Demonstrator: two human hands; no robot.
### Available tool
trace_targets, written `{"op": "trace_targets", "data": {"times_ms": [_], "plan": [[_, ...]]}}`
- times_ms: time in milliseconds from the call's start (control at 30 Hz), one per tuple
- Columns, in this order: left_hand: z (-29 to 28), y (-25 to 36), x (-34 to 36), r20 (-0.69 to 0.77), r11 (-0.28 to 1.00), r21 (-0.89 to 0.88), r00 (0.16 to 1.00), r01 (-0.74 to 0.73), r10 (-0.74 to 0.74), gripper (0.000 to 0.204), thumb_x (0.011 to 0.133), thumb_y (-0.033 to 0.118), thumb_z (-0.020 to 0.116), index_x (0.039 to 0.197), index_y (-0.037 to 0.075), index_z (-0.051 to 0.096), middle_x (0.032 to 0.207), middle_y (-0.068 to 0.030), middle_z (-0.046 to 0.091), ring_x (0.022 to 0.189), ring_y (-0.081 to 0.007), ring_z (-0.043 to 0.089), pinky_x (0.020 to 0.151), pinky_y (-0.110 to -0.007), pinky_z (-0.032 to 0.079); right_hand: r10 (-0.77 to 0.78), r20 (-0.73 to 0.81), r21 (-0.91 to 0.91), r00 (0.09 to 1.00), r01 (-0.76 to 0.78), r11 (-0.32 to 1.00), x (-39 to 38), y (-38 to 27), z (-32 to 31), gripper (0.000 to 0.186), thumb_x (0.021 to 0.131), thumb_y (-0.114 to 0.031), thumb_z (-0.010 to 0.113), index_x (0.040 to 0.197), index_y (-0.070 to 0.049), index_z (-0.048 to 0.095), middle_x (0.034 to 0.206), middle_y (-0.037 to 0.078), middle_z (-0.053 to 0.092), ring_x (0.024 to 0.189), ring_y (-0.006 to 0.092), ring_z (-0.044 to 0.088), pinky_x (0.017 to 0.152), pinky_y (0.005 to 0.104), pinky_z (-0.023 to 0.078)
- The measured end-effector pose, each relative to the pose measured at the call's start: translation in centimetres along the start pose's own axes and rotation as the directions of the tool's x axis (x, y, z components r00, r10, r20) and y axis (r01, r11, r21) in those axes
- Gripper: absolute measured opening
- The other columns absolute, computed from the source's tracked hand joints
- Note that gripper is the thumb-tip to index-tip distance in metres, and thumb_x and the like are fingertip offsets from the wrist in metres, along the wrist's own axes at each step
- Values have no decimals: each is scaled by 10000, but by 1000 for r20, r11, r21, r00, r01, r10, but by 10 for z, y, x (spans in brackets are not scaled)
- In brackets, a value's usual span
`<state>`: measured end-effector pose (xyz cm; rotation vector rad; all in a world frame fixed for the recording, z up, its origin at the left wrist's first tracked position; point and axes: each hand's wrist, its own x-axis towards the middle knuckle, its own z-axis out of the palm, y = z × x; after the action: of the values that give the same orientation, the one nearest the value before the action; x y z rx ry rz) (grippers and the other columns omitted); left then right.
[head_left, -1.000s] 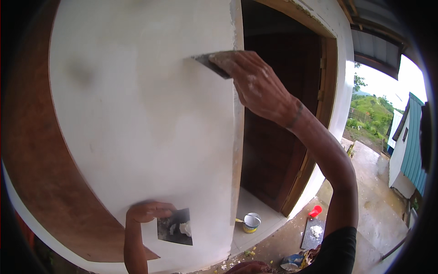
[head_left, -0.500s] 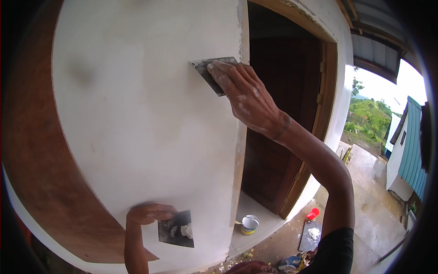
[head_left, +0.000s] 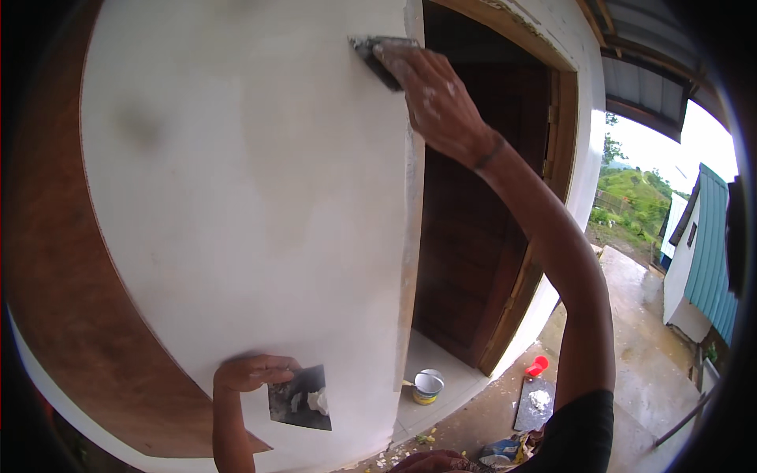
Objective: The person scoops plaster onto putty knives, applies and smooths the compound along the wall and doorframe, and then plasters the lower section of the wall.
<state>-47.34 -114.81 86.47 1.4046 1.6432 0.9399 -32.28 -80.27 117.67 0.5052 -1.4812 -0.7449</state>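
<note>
Flat scraper: in the head view, the only one, this dark metal blade [head_left: 378, 69] is up by the white wall [head_left: 236, 197], just left of the doorway's edge.
Right hand: clamped on the scraper, thumb on the blade's face, fingers along its upper side; white smears mark this hand [head_left: 443, 101].
Left hand: well apart, low and to the left, gripping a square plate [head_left: 293, 404] by its upper left corner; the hand [head_left: 256, 372] is in front of the wall.
White paste: a lump [head_left: 318, 400] on the plate's right side.
Scraper's lie: at the right hand's fingertips, up and right from the left hand; its visible long edge slants from upper left to lower right.
Contact: hard to tell whether that whole edge touches the wall.
Right side: brown door [head_left: 481, 213], then a bucket [head_left: 428, 384] and red scoop [head_left: 538, 366] on the ground.
</note>
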Motion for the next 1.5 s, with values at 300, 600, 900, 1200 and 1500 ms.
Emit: {"op": "trace_targets", "data": {"times_ms": [300, 600, 900, 1200, 1500], "plan": [[6, 7, -7, -96, 998, 63, 995, 12, -6, 300, 1034, 266, 499, 1187, 33, 608, 932, -1, 615, 886, -86, 519, 816, -254, 429, 48, -50, 72, 998, -44, 996, 14, 16, -31, 432, 793, 88, 529, 1217, 16, 573, 1164, 180, 628, 1082, 320, 597, 962, 411, 456], [7, 5, -4, -99, 999, -28, 995, 17, -19, 279, 1034, 245, 500, 1157, 23, 617, 898, 35, 589, 842, -62, 479, 800, -223, 396, 3, 112, -415, 994, 44, 909, 54, 127, 42, 491, 938, -96, 439, 1365, 137, 372, 1303, 328, 513, 1249, 458, 484, 1032, 528, 419], [-4, -19, -5, -34, 997, -54, 998, 49, -51, 279, 1031, 239, 511, 1210, 43, 596, 914, 32, 599, 878, -61, 505, 799, -224, 414, 32, -41, 50, 999, -30, 998, -31, -36, -9, 524, 765, 120, 546, 1269, -19, 557, 1216, 116, 606, 1120, 279, 574, 1001, 410, 424], [6, 5, -5, -102, 1000, -3, 994, -28, 27, 262, 1021, 205, 526, 1167, 5, 610, 873, 21, 583, 825, -72, 500, 760, -233, 418, 247, 110, 10, 963, -250, 968, 63, 80, -9, 367, 935, -77, 467, 1277, 55, 499, 1235, 288, 575, 1116, 426, 573, 986, 519, 430], [3, -1, -4, -59, 999, -34, 998, 21, -23, 271, 1020, 239, 536, 1164, 26, 621, 870, 47, 568, 820, -65, 487, 758, -231, 412, 191, 46, -101, 981, -185, 977, 50, 54, -2, 389, 859, -53, 509, 1243, -13, 560, 1188, 201, 613, 1068, 364, 588, 963, 462, 427]]}}
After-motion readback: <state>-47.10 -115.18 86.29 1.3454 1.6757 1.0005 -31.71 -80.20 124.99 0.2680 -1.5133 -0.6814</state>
